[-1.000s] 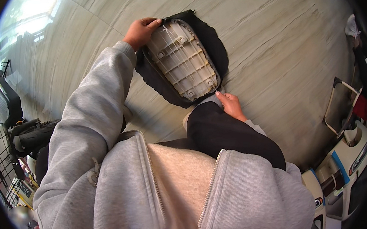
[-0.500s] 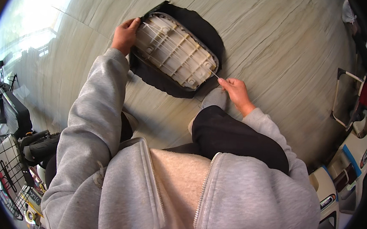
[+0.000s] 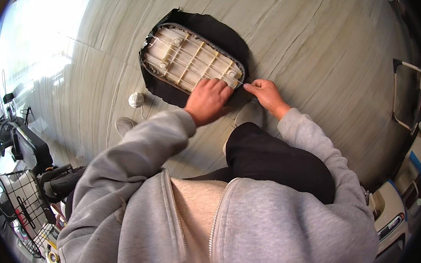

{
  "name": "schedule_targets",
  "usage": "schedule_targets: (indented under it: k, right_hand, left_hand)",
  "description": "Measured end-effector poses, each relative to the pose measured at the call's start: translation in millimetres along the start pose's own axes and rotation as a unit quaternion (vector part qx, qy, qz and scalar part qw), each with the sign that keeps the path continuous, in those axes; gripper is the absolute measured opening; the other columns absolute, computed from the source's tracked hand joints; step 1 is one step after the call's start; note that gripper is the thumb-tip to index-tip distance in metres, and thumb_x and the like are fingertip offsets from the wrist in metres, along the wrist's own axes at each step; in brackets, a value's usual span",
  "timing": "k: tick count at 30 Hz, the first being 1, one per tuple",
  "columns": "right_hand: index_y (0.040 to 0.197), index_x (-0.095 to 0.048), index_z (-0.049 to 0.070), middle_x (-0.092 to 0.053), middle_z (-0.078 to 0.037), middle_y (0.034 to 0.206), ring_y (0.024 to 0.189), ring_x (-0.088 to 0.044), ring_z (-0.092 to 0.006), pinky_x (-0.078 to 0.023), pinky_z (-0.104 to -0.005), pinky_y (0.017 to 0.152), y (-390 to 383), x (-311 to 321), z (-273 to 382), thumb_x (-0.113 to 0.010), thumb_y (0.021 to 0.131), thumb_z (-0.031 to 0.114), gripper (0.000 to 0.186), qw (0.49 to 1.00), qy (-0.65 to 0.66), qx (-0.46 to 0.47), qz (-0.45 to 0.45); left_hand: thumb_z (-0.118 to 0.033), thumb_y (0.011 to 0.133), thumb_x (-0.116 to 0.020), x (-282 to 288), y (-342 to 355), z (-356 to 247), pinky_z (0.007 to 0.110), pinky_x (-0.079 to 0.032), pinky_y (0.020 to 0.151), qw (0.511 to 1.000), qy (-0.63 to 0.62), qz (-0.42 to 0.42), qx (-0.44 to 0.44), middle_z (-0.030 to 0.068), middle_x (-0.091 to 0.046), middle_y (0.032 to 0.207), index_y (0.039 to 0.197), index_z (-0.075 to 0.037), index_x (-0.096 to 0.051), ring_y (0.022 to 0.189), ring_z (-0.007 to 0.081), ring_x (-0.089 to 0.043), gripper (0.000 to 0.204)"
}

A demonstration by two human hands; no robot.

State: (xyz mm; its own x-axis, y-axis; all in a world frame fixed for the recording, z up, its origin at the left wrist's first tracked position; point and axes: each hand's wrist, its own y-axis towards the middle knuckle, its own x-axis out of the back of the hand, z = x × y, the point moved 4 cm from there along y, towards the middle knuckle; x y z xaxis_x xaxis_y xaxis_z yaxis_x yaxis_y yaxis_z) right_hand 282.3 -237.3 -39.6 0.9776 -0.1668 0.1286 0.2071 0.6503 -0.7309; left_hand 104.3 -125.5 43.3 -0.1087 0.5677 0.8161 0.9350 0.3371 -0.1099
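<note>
A seat pad [image 3: 186, 58] lies on the floor upside down, its cream ribbed plastic base crossed by thin white string and ringed by a loose black cover [image 3: 221, 28]. My left hand [image 3: 208, 99] is on the base's near edge, fingers curled over it. My right hand [image 3: 268, 94] pinches the string [image 3: 239, 82] just beyond the pad's right end. Left of the pad, a white ball of string [image 3: 136, 100] rests on the floor.
My grey shoes [image 3: 249, 116] are below the pad. At the left stand dark wheeled vehicles with a wire basket [image 3: 16, 210]. At the right are a metal frame [image 3: 396, 92] and cream-and-blue plastic panels [image 3: 387, 209]. Light reflects off the tiled floor [image 3: 316, 41].
My left hand has moved from the pad's upper left to its near edge. The pad has turned and shifted left. My right hand has risen with the string, and the ball now shows.
</note>
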Motion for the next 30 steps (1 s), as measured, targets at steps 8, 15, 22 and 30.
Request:
schedule_targets:
  k: [8,15,22,30]
  right_hand:
    - [0.075,-0.065,0.002,-0.056,0.004,0.066,0.063,-0.045,-0.0049,-0.039,-0.0257,0.056,11.6,3.7,24.8,-0.074,0.087,0.028,0.031,0.998,-0.030,0.043,-0.020]
    - [0.087,-0.065,0.002,-0.057,0.005,0.076,0.071,-0.048,-0.0046,-0.041,-0.0236,0.065,24.4,6.5,54.2,-0.069,0.091,0.025,0.024,0.997,0.005,0.078,0.000]
    - [0.092,-0.067,0.001,-0.064,0.000,0.080,0.077,-0.055,-0.0089,-0.046,-0.0268,0.071,27.6,-8.2,46.8,-0.065,0.089,0.027,0.026,0.998,0.037,0.048,0.008]
    - [0.092,-0.065,0.006,-0.051,0.006,0.072,0.062,-0.043,-0.0036,-0.034,-0.0223,0.054,25.1,-5.8,45.8,-0.061,0.092,0.021,0.015,0.990,0.136,-0.002,0.035]
  left_hand:
    - [-0.015,0.079,-0.056,-17.3,12.4,11.2,0.038,-0.041,0.090,0.985,0.149,-0.089,0.014,0.0096,-0.057,0.104,0.108,-0.006,-0.057,0.101,0.0260,-0.054,0.030]
    - [-0.006,0.079,-0.060,13.4,34.1,45.4,0.046,-0.040,0.101,0.981,0.067,-0.175,0.039,0.0118,-0.056,0.108,0.109,-0.012,-0.060,0.111,0.0338,-0.052,0.031]
    - [-0.014,0.078,-0.065,5.8,43.6,42.0,0.044,-0.042,0.096,0.979,0.143,-0.128,-0.075,0.0027,-0.054,0.104,0.109,-0.025,-0.066,0.102,0.0241,-0.053,0.033]
    - [-0.013,0.080,-0.059,-6.1,49.6,48.5,0.040,-0.043,0.088,0.979,0.170,-0.062,-0.089,0.0017,-0.054,0.102,0.122,-0.029,-0.065,0.095,0.0221,-0.053,0.045]
